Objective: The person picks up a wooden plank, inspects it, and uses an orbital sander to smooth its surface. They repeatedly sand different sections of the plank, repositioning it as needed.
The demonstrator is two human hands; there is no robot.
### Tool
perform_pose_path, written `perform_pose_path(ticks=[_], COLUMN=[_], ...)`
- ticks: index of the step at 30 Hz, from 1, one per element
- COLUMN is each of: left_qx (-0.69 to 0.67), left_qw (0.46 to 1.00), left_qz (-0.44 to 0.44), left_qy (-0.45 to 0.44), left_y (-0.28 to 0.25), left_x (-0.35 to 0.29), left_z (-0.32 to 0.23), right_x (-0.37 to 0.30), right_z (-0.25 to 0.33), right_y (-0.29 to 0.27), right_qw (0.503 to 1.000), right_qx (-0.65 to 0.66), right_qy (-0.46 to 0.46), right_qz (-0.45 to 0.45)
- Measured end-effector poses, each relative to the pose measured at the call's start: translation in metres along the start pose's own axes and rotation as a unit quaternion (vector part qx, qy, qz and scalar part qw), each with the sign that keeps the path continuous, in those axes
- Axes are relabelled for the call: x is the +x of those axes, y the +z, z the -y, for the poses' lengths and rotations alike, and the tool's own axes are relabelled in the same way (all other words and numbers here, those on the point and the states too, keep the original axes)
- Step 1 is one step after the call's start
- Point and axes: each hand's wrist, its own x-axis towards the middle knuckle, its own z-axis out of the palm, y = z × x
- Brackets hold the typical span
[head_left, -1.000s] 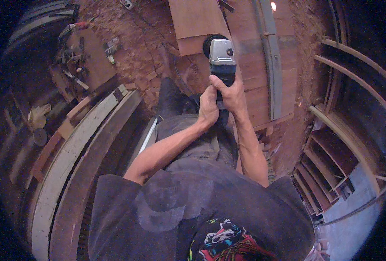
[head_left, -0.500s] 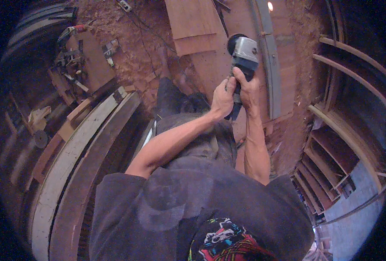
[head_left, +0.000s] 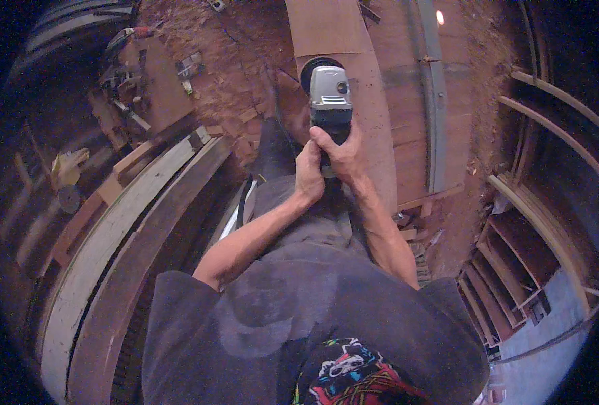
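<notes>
An angle grinder (head_left: pixel 330 88) with a silver head and dark body is held out in front of me. The dark round disc (head_left: pixel 308 71) shows at its far left side, over the left edge of a long reddish wooden board (head_left: pixel 377 128). Whether the disc touches the wood I cannot tell. My left hand (head_left: pixel 309 174) is closed around the rear left of the grinder's body. My right hand (head_left: pixel 346 154) grips it from the right, thumb over the top. The grinder's rear end is mostly hidden by both hands.
Beside the board lies a long grey metal bar (head_left: pixel 436 128) on a wooden surface. Thick timber beams (head_left: pixel 127 223) stand to my left. Tools lie on a small board (head_left: pixel 168 88) at the far left. Wooden shelving (head_left: pixel 498 270) is at the right. Wood shavings litter the ground.
Both hands have swung the grinder left, from near the grey bar to the board's left edge. Its head, tilted right before, now points nearly straight away from me. The view has shifted slightly.
</notes>
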Motion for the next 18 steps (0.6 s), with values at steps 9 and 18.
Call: perform_pose_path(ticks=[9, 18], left_qx=[-0.055, 0.008], left_qw=[0.998, 0.999], left_qz=[-0.006, -0.008], left_qy=[-0.009, 0.036], left_y=[-0.011, -0.014], left_x=[-0.003, -0.003], left_z=[0.004, -0.015], right_x=[-0.005, -0.004], right_z=[0.028, 0.027], right_y=[0.01, 0.015], right_qw=[1.0, 0.999], right_qx=[-0.007, -0.023], right_qy=[-0.015, -0.04], right_qz=[0.008, 0.009])
